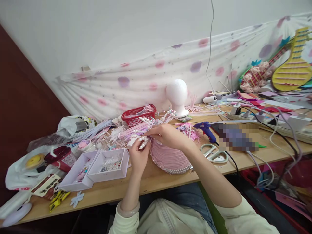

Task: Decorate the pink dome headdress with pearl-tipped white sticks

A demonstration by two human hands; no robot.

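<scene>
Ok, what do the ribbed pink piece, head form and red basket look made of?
Pink piece: probably chenille stems or cord, matte, judging by its ridges. Head form: likely foam, evenly matte surface. Red basket: apparently plastic, faintly glossy, regularly slotted.

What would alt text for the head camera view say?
A person's left fingers hold white pearly beads, right fingers just above, beside a pink pleated, pearl-edged piece on a cluttered wooden table. A white mannequin head stands behind; scissors and a blue glue gun lie to the right.
</scene>
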